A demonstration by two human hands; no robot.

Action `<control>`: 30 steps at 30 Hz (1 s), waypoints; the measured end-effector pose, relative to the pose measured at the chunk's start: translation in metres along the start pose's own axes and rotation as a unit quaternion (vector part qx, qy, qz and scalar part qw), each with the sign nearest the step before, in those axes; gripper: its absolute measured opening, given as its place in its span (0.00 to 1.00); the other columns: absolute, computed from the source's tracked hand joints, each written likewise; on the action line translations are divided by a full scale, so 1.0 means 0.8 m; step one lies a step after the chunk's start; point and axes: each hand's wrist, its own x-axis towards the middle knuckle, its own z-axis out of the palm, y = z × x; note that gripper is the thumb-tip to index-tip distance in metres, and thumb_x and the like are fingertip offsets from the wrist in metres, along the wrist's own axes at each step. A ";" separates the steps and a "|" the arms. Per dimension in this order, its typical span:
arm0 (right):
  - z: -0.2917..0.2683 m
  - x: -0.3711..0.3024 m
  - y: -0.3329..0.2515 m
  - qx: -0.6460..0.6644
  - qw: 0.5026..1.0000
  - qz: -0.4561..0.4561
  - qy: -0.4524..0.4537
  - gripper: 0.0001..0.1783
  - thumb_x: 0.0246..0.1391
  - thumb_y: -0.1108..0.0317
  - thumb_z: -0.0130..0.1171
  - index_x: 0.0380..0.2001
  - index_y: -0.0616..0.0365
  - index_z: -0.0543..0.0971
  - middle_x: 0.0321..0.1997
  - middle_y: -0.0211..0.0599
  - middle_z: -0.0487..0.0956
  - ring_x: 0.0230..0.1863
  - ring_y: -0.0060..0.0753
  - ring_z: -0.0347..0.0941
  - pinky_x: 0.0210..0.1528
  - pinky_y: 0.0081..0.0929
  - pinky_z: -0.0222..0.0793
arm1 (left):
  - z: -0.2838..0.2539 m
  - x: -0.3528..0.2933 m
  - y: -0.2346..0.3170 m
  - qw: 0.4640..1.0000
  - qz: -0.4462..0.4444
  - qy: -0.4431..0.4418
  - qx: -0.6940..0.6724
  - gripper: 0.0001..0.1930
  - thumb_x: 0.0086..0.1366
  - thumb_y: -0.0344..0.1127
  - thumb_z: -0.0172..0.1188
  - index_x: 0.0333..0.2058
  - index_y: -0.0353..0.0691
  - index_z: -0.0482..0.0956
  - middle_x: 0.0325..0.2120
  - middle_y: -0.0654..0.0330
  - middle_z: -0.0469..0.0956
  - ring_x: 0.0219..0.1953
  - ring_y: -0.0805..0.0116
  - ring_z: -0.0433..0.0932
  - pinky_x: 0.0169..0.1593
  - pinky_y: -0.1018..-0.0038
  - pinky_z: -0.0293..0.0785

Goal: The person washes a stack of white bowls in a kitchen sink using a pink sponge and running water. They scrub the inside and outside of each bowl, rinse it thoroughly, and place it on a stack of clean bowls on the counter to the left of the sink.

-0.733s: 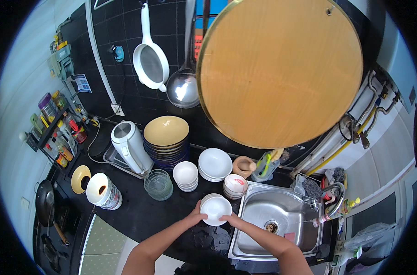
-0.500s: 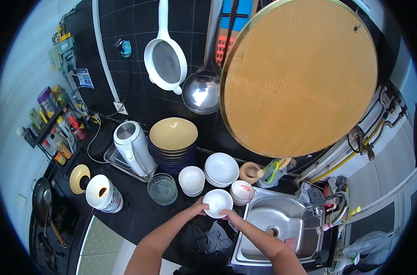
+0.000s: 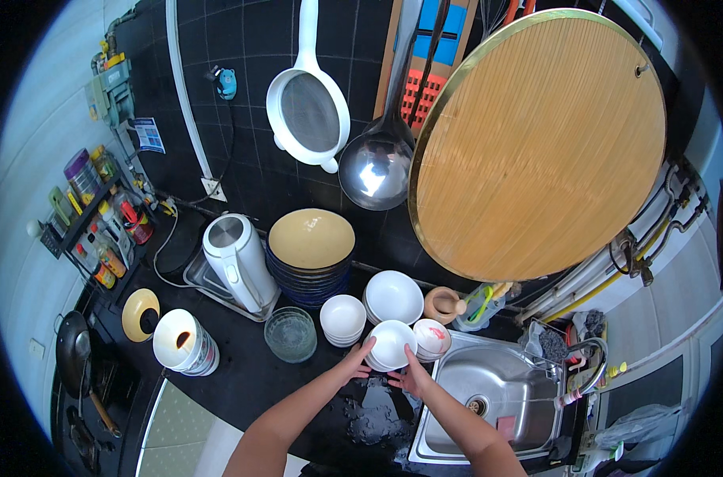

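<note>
Down at the front of a black kitchen counter [image 3: 242, 374], both of my bare hands meet around a small white bowl [image 3: 392, 343]. My left hand [image 3: 357, 362] touches the bowl's left edge with its fingers held loosely together and reaching forward; my right hand [image 3: 411, 377] cups the near right edge, fingers curled up against the rim. Whether the bowl rests on the counter or is lifted just off it, I cannot tell. It sits just left of a steel sink [image 3: 489, 397], beside the sink's far left corner. Touching it on the right is a little white bowl with a red pattern [image 3: 432, 337]. Just behind it are a stack of small white bowls [image 3: 342, 318] and a wider white bowl [image 3: 393, 296]. Farther left stands a clear glass bowl [image 3: 291, 334], then a white electric kettle [image 3: 236, 262] on a tray. Behind those rises a pile of dark blue plates topped by a yellow one [image 3: 311, 238]. Hanging on the dark tiled wall above are a white strainer [image 3: 307, 111], a steel ladle [image 3: 375, 168] and a large round wooden board [image 3: 540, 143].
</note>
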 end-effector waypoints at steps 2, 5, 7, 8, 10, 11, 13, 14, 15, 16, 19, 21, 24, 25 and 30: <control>0.001 -0.010 0.004 -0.007 1.000 -0.005 -0.026 0.50 0.42 0.27 0.42 0.61 0.44 0.44 0.65 0.38 0.45 0.58 0.42 0.54 0.52 0.44 0.59 | -0.014 -0.002 -0.009 0.999 0.012 -0.021 -0.040 0.59 0.42 0.74 0.52 0.61 0.46 0.30 0.60 0.47 0.44 0.54 0.41 0.60 0.52 0.54 0.62; -0.003 -0.029 0.018 -0.009 0.997 0.029 -0.074 0.53 0.43 0.29 0.43 0.63 0.47 0.38 0.67 0.40 0.37 0.62 0.43 0.51 0.54 0.45 0.60 | -0.021 -0.028 -0.014 0.995 0.023 0.073 -0.066 0.59 0.43 0.73 0.51 0.61 0.48 0.26 0.62 0.52 0.39 0.55 0.41 0.58 0.52 0.52 0.61; 0.000 -0.043 0.029 -0.012 0.993 0.074 -0.094 0.56 0.43 0.32 0.49 0.63 0.49 0.35 0.67 0.42 0.36 0.62 0.42 0.52 0.54 0.42 0.61 | -0.034 -0.024 -0.017 0.988 0.033 0.109 -0.103 0.62 0.43 0.71 0.55 0.60 0.47 0.21 0.62 0.52 0.36 0.57 0.40 0.54 0.51 0.50 0.61; 0.000 -0.041 0.036 -0.015 0.989 0.090 -0.117 0.55 0.44 0.34 0.51 0.63 0.49 0.35 0.67 0.43 0.39 0.61 0.41 0.55 0.54 0.41 0.61 | -0.038 -0.021 -0.016 0.983 0.039 0.130 -0.123 0.62 0.42 0.72 0.55 0.60 0.46 0.21 0.62 0.52 0.35 0.58 0.40 0.53 0.51 0.50 0.61; 0.008 -0.030 0.050 -0.013 0.984 0.098 -0.148 0.54 0.45 0.36 0.52 0.62 0.52 0.37 0.66 0.43 0.43 0.61 0.40 0.55 0.54 0.40 0.61 | -0.038 -0.020 -0.004 0.967 0.066 0.179 -0.169 0.61 0.42 0.69 0.57 0.60 0.48 0.24 0.62 0.50 0.36 0.59 0.37 0.47 0.50 0.46 0.60; 0.019 -0.028 0.053 -0.012 0.982 0.093 -0.166 0.53 0.45 0.37 0.52 0.62 0.53 0.38 0.66 0.43 0.43 0.61 0.40 0.55 0.54 0.39 0.61 | -0.036 -0.018 0.004 0.962 0.076 0.184 -0.189 0.60 0.42 0.66 0.59 0.60 0.49 0.24 0.61 0.48 0.38 0.58 0.36 0.48 0.50 0.45 0.59; 0.047 -0.026 0.050 -0.016 0.984 0.068 -0.162 0.50 0.47 0.39 0.51 0.62 0.54 0.41 0.66 0.40 0.43 0.60 0.40 0.56 0.55 0.40 0.60 | -0.034 -0.006 0.019 0.950 0.096 0.194 -0.226 0.59 0.43 0.61 0.62 0.61 0.51 0.25 0.60 0.44 0.41 0.57 0.35 0.49 0.50 0.43 0.57; 0.062 -0.024 0.048 -0.018 0.985 0.056 -0.161 0.48 0.48 0.40 0.50 0.62 0.55 0.43 0.67 0.39 0.43 0.59 0.40 0.57 0.55 0.40 0.60 | -0.034 0.002 0.026 0.943 0.073 0.224 -0.235 0.54 0.46 0.46 0.60 0.61 0.56 0.25 0.58 0.42 0.44 0.55 0.32 0.51 0.47 0.43 0.63; 0.072 -0.016 0.049 -0.010 0.987 0.045 -0.156 0.48 0.48 0.40 0.50 0.62 0.53 0.43 0.67 0.39 0.43 0.59 0.39 0.57 0.55 0.39 0.60 | -0.035 0.005 0.030 0.940 0.076 0.235 -0.237 0.52 0.45 0.42 0.57 0.61 0.55 0.28 0.57 0.41 0.47 0.53 0.32 0.54 0.45 0.44 0.65; 0.081 -0.006 0.050 -0.002 0.988 0.036 -0.150 0.47 0.49 0.40 0.50 0.62 0.52 0.42 0.67 0.39 0.42 0.59 0.39 0.57 0.55 0.39 0.61 | -0.035 0.007 0.032 0.936 0.077 0.245 -0.241 0.49 0.45 0.39 0.55 0.61 0.54 0.30 0.55 0.41 0.50 0.51 0.33 0.57 0.42 0.45 0.68; 0.107 0.004 0.041 0.009 0.991 -0.005 -0.135 0.46 0.48 0.38 0.49 0.62 0.47 0.43 0.67 0.37 0.41 0.63 0.39 0.49 0.57 0.40 0.55 | -0.051 0.026 0.018 0.935 0.072 0.225 -0.263 0.43 0.42 0.31 0.48 0.59 0.51 0.40 0.49 0.41 0.58 0.45 0.35 0.65 0.36 0.49 0.74; 0.119 0.015 0.037 0.000 0.991 -0.040 -0.131 0.46 0.48 0.37 0.48 0.62 0.46 0.43 0.67 0.36 0.41 0.65 0.39 0.43 0.59 0.41 0.51 | -0.060 0.041 0.005 0.932 0.083 0.212 -0.281 0.39 0.41 0.28 0.45 0.57 0.48 0.46 0.46 0.42 0.62 0.41 0.39 0.69 0.34 0.51 0.76; 0.135 0.042 0.039 0.002 0.992 -0.096 -0.087 0.42 0.48 0.35 0.45 0.60 0.43 0.49 0.62 0.30 0.51 0.64 0.32 0.43 0.61 0.45 0.38 | -0.062 0.043 -0.003 0.925 0.110 0.224 -0.288 0.36 0.40 0.24 0.42 0.55 0.44 0.53 0.44 0.46 0.64 0.39 0.47 0.71 0.33 0.56 0.76; 0.139 0.051 0.040 -0.001 0.990 -0.115 -0.080 0.41 0.49 0.35 0.45 0.59 0.43 0.50 0.61 0.29 0.54 0.63 0.31 0.45 0.61 0.46 0.36 | -0.060 0.041 -0.007 0.921 0.121 0.228 -0.291 0.34 0.39 0.24 0.43 0.52 0.42 0.55 0.42 0.47 0.65 0.38 0.47 0.71 0.34 0.56 0.76; 0.156 0.052 0.051 -0.005 0.988 -0.149 -0.044 0.42 0.50 0.37 0.44 0.61 0.42 0.43 0.58 0.30 0.56 0.60 0.32 0.48 0.62 0.49 0.31 | -0.060 0.027 -0.017 0.920 0.144 0.228 -0.285 0.31 0.37 0.24 0.44 0.48 0.38 0.60 0.38 0.50 0.67 0.39 0.51 0.71 0.36 0.57 0.75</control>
